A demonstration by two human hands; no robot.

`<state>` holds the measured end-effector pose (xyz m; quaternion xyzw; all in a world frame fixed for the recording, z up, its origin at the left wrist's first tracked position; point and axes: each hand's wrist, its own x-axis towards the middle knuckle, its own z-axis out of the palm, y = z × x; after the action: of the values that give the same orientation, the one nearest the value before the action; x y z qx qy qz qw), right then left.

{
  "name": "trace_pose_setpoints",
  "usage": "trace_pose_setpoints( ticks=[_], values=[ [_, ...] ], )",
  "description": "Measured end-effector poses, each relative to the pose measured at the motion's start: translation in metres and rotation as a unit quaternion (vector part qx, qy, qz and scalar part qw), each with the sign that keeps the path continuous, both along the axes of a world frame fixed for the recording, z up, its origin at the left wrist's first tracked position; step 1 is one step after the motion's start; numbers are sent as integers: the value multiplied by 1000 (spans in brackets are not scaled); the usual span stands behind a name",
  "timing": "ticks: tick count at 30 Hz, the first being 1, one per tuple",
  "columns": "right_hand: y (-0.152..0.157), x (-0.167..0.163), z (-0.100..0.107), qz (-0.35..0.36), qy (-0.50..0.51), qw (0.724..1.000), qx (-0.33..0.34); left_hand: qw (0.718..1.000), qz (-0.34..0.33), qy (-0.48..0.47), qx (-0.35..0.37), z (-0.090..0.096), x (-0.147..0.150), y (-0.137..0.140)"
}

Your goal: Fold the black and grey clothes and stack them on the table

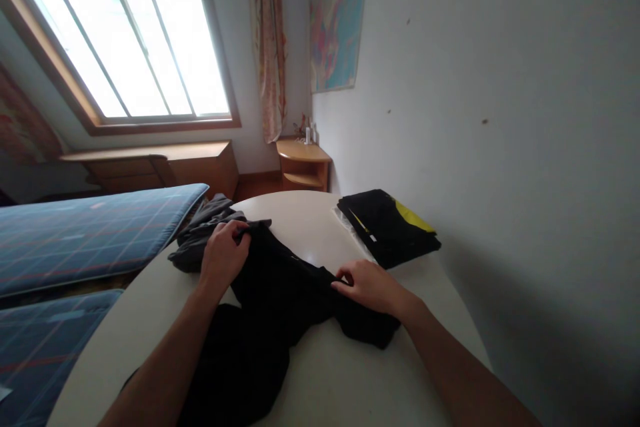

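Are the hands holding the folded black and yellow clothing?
No, the left hand and right hand both pinch the black shirt, while the folded black-and-yellow clothing lies farther back on the table.

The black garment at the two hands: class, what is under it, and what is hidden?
The black garment lies on the white table, whose top shows around it. The surface directly beneath is covered, so whether anything else lies there cannot be seen.
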<state>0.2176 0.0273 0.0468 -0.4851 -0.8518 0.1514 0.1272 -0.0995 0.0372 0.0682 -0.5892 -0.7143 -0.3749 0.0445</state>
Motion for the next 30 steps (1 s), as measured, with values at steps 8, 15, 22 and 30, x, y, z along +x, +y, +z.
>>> trace_pose_setpoints(
  ticks=[8, 15, 22, 30],
  values=[
    [10, -5, 4, -123, 167, 974, 91, 995, 36, -57, -67, 12, -12, -4],
    [16, -14, -18, -1, 159, 959, 233, 992, -87, -78, -50, -9, -11, 7],
    [10, -26, -40, 59, 49, 986, 151, 946, -120, 109, -281, -5, -4, -17],
    [16, -30, -42, 42, 77, 988, 126, 880, -165, 22, -444, -13, 2, -28]
  ],
)
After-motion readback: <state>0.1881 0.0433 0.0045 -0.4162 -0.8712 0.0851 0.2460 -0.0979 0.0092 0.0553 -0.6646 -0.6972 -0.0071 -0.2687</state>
